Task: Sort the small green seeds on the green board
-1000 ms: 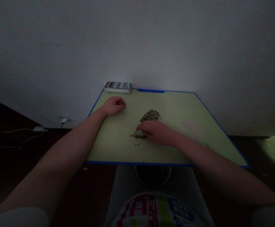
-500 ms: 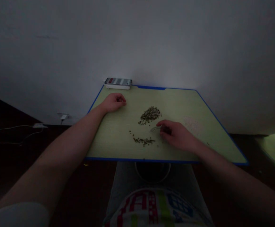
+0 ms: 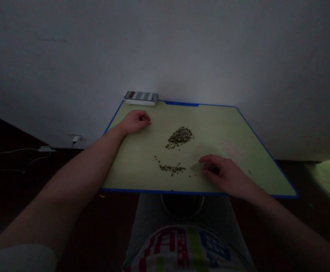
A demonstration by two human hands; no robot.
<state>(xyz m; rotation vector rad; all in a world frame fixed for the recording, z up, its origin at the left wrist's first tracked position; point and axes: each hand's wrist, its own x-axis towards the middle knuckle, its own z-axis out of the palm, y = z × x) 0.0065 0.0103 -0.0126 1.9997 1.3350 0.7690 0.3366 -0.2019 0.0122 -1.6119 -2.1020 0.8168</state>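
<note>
My right hand [image 3: 224, 172] is closed in a pinch on a clear, curved plastic piece [image 3: 196, 167] with fine lines, like a protractor; the fingers hide part of it. The piece is low over the table, just right of a thin row of dark small seeds [image 3: 172, 168]. A larger heap of dark seeds [image 3: 180, 136] lies farther back at the middle. Resting on the table's left side, my left hand [image 3: 137, 121] has its fingers curled, and nothing shows in them. Beyond my right hand spreads a pale patch of fine grains [image 3: 233, 149].
The light table [image 3: 210, 117] has a blue edge and stands against a wall. A phone [image 3: 141, 96] lies on a white box at the back left corner. Below the front edge, a dark round container [image 3: 182, 206] sits between my legs. Cables [image 3: 14, 150] run on the left.
My right hand has moved right and toward me with the clear plastic piece, away from the heap. The left hand stays where it was. The heap and the row look unchanged.
</note>
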